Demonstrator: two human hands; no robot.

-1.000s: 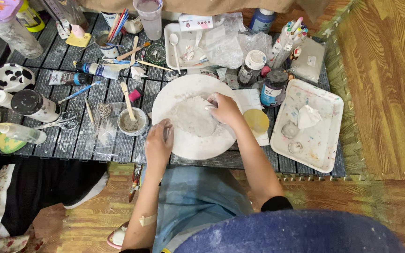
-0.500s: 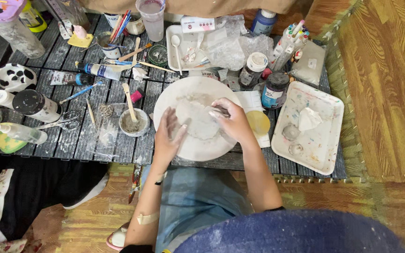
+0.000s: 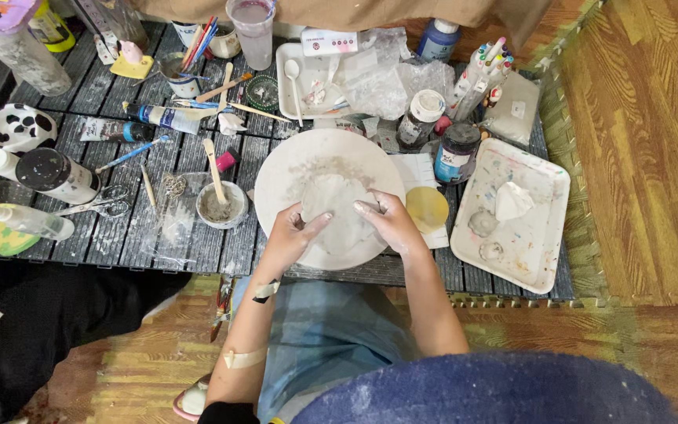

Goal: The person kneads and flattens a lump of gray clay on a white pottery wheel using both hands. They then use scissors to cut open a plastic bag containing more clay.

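Observation:
A flat slab of pale grey clay (image 3: 337,206) is held over a round white plate (image 3: 292,161) on a low dark slatted table (image 3: 103,235). My left hand (image 3: 290,238) grips the slab's left edge, thumb on top. My right hand (image 3: 386,222) grips its right edge. Both hands are smeared with wet clay. The slab looks lifted a little off the plate, whose face is streaked with clay.
A small bowl (image 3: 222,206) with a wooden stick stands left of the plate. A yellow sponge disc (image 3: 427,207) and a white tray (image 3: 512,216) with crumpled tissue lie right. Paint jars (image 3: 458,153), brushes, bottles, scissors (image 3: 100,202) and plastic bags crowd the back. Wooden floor on the right.
Both hands have come down from the plate's middle to its near side and closed on the clay slab's edges, drawing it toward me.

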